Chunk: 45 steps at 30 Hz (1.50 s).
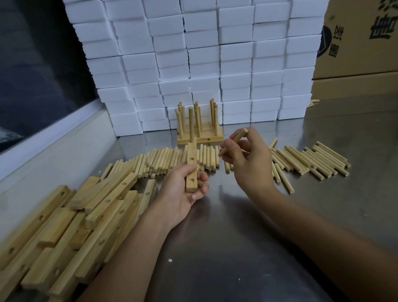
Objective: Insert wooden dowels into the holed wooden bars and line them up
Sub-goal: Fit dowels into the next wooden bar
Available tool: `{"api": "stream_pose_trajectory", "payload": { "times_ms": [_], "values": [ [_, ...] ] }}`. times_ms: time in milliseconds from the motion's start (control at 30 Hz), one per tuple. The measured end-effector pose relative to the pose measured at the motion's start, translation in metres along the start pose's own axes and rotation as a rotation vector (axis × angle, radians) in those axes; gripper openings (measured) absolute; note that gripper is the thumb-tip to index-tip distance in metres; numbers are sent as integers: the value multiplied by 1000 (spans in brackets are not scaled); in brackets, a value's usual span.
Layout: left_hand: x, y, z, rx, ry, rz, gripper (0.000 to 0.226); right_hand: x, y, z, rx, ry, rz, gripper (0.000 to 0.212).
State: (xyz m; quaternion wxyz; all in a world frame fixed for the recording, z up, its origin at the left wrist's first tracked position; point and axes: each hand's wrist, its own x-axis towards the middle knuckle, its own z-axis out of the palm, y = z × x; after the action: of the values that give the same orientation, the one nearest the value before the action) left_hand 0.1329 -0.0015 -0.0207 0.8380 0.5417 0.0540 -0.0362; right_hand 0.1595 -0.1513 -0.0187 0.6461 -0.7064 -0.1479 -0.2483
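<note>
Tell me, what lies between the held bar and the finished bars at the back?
In the head view, loose dowels lie on the table between the held bar and the finished bars.

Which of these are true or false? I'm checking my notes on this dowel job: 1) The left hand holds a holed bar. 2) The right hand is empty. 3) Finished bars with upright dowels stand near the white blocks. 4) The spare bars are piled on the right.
1) True: the left hand grips a bar.
2) False: the right hand holds a dowel.
3) True: the finished bars stand before the white blocks.
4) False: the spare bars are piled on the left.
</note>
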Motion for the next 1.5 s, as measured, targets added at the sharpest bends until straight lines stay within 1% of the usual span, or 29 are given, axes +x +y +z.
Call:
{"api": "stream_pose_trajectory", "payload": {
  "times_ms": [133, 300, 400, 467, 600, 700, 767, 1000, 1100, 1233, 1500],
  "values": [
    [0, 0, 0, 5, 3, 4, 14, 1, -5, 1, 10, 1, 0, 5],
    [-1, -1, 0, 24, -16, 14, 15, 1, -17, 8, 189, -23, 67, 7],
    [-2, 0, 1, 29, -42, 21, 16, 0, -23, 14, 340, -86, 159, 6],
    [-2, 0, 1, 31, -53, 23, 18, -1, -25, 18, 376, -122, 198, 10],
    [-2, 0, 0, 31, -63, 19, 19, -3, -23, 22, 332, -129, 212, 12],
    [-3, 0, 0, 34, -68, 17, 17, 0, -20, 21, 275, -88, 207, 7],
    [-3, 0, 1, 37, -71, 18, 16, 1, -18, 21, 229, -89, 186, 4],
    [-4, -1, 2, 46, -59, 25, 16, 9, -19, 22, -164, -221, -58, 1],
    [-3, -2, 2, 73, -53, 27, 16, 11, -23, 23, -272, -249, -172, 2],
    [-4, -2, 2, 101, -52, 24, 13, 12, -25, 25, -308, -252, -245, 6],
    [-4, -3, 2, 121, -59, 18, 16, 14, -20, 27, -290, -190, -272, 22]
  ]
}}
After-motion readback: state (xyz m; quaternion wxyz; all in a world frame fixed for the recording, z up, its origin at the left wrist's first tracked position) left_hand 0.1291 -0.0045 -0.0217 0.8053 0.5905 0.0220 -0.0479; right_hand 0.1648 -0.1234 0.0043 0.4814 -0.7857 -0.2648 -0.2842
